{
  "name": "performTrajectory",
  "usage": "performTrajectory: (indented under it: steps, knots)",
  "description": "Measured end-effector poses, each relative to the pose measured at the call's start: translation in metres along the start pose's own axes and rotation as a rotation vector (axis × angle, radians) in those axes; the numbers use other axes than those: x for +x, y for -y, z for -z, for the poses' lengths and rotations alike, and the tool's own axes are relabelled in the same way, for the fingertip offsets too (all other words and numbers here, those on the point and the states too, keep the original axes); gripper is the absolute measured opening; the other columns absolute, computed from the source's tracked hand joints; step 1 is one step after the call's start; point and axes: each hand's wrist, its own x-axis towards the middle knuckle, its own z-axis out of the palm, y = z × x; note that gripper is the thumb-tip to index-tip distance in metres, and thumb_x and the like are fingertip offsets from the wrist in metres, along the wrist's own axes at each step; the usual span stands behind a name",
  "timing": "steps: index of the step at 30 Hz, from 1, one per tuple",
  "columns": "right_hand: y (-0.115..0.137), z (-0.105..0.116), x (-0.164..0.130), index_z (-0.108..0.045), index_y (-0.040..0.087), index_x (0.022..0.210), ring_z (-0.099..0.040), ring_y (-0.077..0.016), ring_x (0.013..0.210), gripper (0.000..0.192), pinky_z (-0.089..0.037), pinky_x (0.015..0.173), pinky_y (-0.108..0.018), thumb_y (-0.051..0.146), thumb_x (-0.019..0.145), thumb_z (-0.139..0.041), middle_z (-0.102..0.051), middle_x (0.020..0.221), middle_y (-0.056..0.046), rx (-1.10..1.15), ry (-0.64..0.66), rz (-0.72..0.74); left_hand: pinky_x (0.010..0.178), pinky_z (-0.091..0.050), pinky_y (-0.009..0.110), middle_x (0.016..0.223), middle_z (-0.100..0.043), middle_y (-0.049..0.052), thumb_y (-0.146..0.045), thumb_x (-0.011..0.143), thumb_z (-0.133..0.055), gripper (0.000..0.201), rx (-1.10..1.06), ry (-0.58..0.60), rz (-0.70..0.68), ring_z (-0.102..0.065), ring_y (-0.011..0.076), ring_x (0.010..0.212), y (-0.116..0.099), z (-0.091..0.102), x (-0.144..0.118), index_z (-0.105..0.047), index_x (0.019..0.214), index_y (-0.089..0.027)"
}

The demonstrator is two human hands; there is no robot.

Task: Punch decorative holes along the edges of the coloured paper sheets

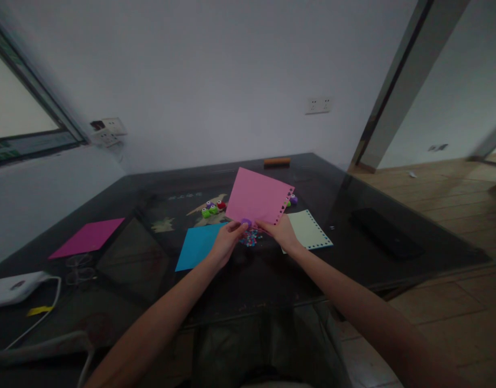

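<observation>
A pink sheet of paper (256,195) with a row of punched holes along its right edge is held up over the dark glass table (272,280). My left hand (227,241) pinches a small purple punch (246,222) on the sheet's lower edge. Gripping the sheet's lower right corner is my right hand (280,230). Under the hands lies a little heap of coloured paper bits (250,238).
A blue sheet (197,245) lies left of the hands, a pale sheet with punched edges (310,229) to the right, a magenta sheet (88,237) far left. Small punches (213,208) sit behind. A dark flat object (385,233) lies at right, a white device with cable (17,286) at left.
</observation>
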Motion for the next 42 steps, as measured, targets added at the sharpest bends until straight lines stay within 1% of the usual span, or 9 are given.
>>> performTrajectory:
  steps: [4,8,13,17,26,30,35,39,42]
  knots:
    - [0.0003,-0.0007,-0.0002,-0.066,0.014,0.091,-0.066,-0.0238,0.081,0.032,-0.052,0.074,-0.037,0.029,0.063,-0.071,-0.072,0.089,-0.009,-0.011,-0.008,0.022,0.07,-0.043,0.024,0.081,-0.067,0.002,-0.036,0.067,-0.073,0.023,0.045,-0.028,-0.031,-0.059,0.0149,0.075,-0.0007,-0.0005,-0.0002,-0.068,0.08,-0.018]
    - [0.0012,-0.0019,-0.0011,-0.067,0.014,0.091,-0.067,-0.0231,0.08,0.032,-0.053,0.074,-0.037,0.03,0.064,-0.07,-0.072,0.089,-0.008,0.014,0.001,0.015,0.072,-0.043,0.026,0.083,-0.068,0.003,-0.037,0.066,-0.073,0.025,0.061,-0.032,-0.042,-0.059,0.0165,0.077,-0.002,-0.0008,-0.001,-0.068,0.082,-0.018]
    - [0.0009,-0.0027,-0.0016,-0.066,0.015,0.091,-0.067,-0.0232,0.08,0.033,-0.053,0.073,-0.036,0.03,0.062,-0.071,-0.072,0.089,-0.008,0.034,-0.006,0.012,0.071,-0.043,0.026,0.079,-0.067,0.002,-0.037,0.066,-0.073,0.023,0.075,-0.059,-0.063,-0.059,0.0161,0.074,-0.0025,-0.0008,-0.002,-0.069,0.079,-0.019]
    - [0.0011,-0.0027,-0.0015,-0.066,0.014,0.091,-0.067,-0.0239,0.081,0.032,-0.053,0.073,-0.036,0.03,0.063,-0.071,-0.072,0.089,-0.008,0.026,-0.003,0.006,0.072,-0.043,0.026,0.078,-0.067,0.001,-0.036,0.067,-0.073,0.022,0.076,-0.057,-0.093,-0.059,0.0154,0.074,-0.0013,-0.0006,-0.0017,-0.069,0.078,-0.018]
    - [0.0023,-0.0025,-0.0024,-0.067,0.014,0.088,-0.067,-0.0241,0.08,0.03,-0.053,0.071,-0.036,0.029,0.063,-0.071,-0.072,0.087,-0.008,0.005,0.004,0.019,0.075,-0.043,0.026,0.086,-0.068,0.002,-0.034,0.069,-0.071,0.016,0.077,-0.062,-0.115,-0.06,0.0163,0.079,-0.0035,-0.0029,-0.0045,-0.069,0.079,-0.021]
    - [0.0004,-0.0028,-0.0021,-0.067,0.014,0.088,-0.067,-0.0231,0.078,0.029,-0.053,0.07,-0.035,0.03,0.064,-0.07,-0.072,0.085,-0.008,0.012,0.009,0.005,0.076,-0.043,0.026,0.085,-0.069,0.002,-0.033,0.067,-0.073,0.02,0.06,-0.068,-0.139,-0.06,0.0161,0.079,-0.0018,-0.0036,-0.004,-0.07,0.081,-0.019]
    - [-0.0008,-0.0033,-0.0019,-0.066,0.013,0.087,-0.066,-0.0231,0.079,0.03,-0.053,0.072,-0.035,0.03,0.064,-0.07,-0.072,0.086,-0.008,0.008,0.013,0.01,0.078,-0.044,0.029,0.084,-0.069,0.003,-0.036,0.063,-0.075,0.029,0.025,-0.1,-0.156,-0.061,0.0181,0.079,0.0012,-0.0056,-0.0037,-0.07,0.084,-0.016]
    - [-0.0013,-0.0049,-0.0029,-0.066,0.014,0.093,-0.067,-0.0231,0.082,0.034,-0.053,0.074,-0.036,0.029,0.064,-0.071,-0.072,0.09,-0.008,0.059,0.002,0.02,0.083,-0.044,0.031,0.089,-0.07,0.005,-0.036,0.064,-0.075,0.03,0.02,-0.112,-0.181,-0.062,0.0202,0.085,0.0018,-0.007,-0.004,-0.07,0.086,-0.016]
    - [-0.0008,-0.0061,-0.0035,-0.066,0.015,0.091,-0.067,-0.0231,0.08,0.033,-0.053,0.072,-0.036,0.031,0.063,-0.073,-0.072,0.088,-0.007,0.077,-0.002,0.014,0.085,-0.044,0.032,0.09,-0.07,0.005,-0.036,0.066,-0.073,0.028,0.032,-0.11,-0.204,-0.062,0.0205,0.087,0.0038,-0.0063,-0.0026,-0.07,0.086,-0.017]
